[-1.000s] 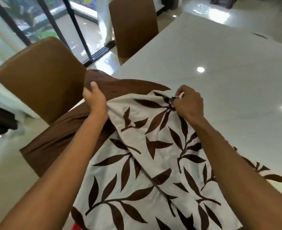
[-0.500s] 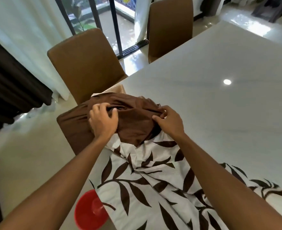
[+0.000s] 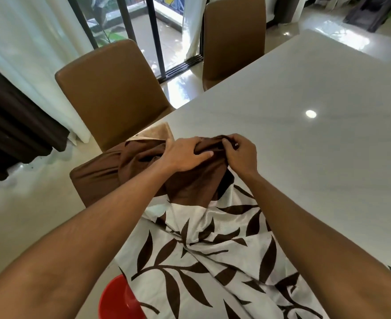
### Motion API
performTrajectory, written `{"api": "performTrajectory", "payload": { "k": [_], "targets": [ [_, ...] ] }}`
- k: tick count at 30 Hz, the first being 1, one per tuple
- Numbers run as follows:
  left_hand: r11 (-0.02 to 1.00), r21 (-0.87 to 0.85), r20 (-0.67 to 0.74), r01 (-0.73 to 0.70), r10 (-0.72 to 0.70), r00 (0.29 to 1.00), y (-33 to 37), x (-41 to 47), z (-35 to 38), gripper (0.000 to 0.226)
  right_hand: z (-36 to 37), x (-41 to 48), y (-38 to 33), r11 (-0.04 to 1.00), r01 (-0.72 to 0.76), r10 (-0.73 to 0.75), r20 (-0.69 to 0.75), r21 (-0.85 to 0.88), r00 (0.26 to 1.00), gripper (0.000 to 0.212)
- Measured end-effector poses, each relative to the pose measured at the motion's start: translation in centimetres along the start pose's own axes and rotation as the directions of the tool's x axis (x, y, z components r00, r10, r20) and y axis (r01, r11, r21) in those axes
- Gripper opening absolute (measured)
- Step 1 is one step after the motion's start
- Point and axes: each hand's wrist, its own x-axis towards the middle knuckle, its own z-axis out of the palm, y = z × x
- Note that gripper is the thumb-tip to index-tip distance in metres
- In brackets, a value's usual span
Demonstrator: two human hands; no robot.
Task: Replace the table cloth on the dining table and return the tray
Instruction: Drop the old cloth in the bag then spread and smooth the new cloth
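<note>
Two hands on the brown end of the table cloth (image 3: 203,249)

Leaf-printed and brown-ended, it is draped over the near left corner of the worktop (image 3: 316,169), its lower stretch cut off by the frame. The brown fabric is gripped by the left hand (image 3: 185,155), fingers curled into a fold, and pinched by the right hand (image 3: 241,155), whose fingertips are partly buried. By the worktop's near edge, a red round item (image 3: 117,300) is half covered; its kind cannot be told.
</note>
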Motion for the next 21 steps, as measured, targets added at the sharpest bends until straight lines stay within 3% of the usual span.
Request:
{"api": "performTrajectory", "payload": {
  "k": [3, 5, 7, 9, 11, 13, 15, 17, 19, 21],
  "targets": [
    [0.982, -0.175, -0.061, -0.066, 0.057, 0.997, 1.0, 0.4, -1.4, 0.027, -0.5, 1.5, -2.7, 0.976, -0.038, 0.047, -0.038, 0.216, 0.998, 0.020],
    [0.930, -0.359, -0.160, -0.080, 0.023, 0.987, 1.0, 0.5, -2.5, 0.024, -0.8, 2.5, -4.7, 0.890, -0.186, 0.166, 0.086, 0.416, 0.982, 0.021],
    [0.890, -0.455, -0.246, -0.045, -0.077, 0.966, 0.6, 0.4, -3.3, 0.022, -0.9, 3.2, -5.8, 0.864, -0.269, 0.164, 0.269, 0.425, 0.949, 0.024],
    [0.855, -0.518, -0.310, 0.015, -0.205, 0.928, -0.1, 0.1, -3.9, 0.021, -0.8, 3.2, -6.3, 0.902, -0.282, 0.098, 0.482, 0.327, 0.871, 0.037],
    [0.802, -0.592, -0.347, 0.082, -0.346, 0.872, -1.2, -0.3, -4.5, 0.025, -1.0, 3.3, -6.9, 0.952, -0.255, 0.081, 0.669, 0.166, 0.738, 0.041],
    [0.783, -0.603, -0.349, 0.153, -0.432, 0.832, -2.3, -0.9, -4.8, 0.028, -1.5, 3.7, -7.6, 0.985, -0.145, 0.164, 0.777, -0.095, 0.608, 0.041],
    [0.788, -0.589, -0.337, 0.182, -0.444, 0.830, -2.9, -1.4, -4.7, 0.028, -2.1, 4.7, -7.8, 0.931, 0.016, 0.300, 0.790, -0.365, 0.535, 0.054],
    [0.771, -0.604, -0.352, 0.202, -0.486, 0.800, -3.4, -1.9, -4.4, 0.027, -2.7, 5.9, -7.9, 0.849, 0.120, 0.403, 0.778, -0.515, 0.482, 0.061],
    [0.774, -0.590, -0.386, 0.231, -0.522, 0.761, -4.1, -2.6, -4.2, 0.026, -3.6, 6.9, -7.7, 0.783, 0.162, 0.486, 0.753, -0.601, 0.443, 0.051],
    [0.825, -0.505, -0.386, 0.253, -0.479, 0.788, -5.0, -3.2, -3.7, 0.027, -5.0, 8.1, -7.4, 0.750, 0.247, 0.427, 0.734, -0.614, 0.528, 0.028]
  ]
}}
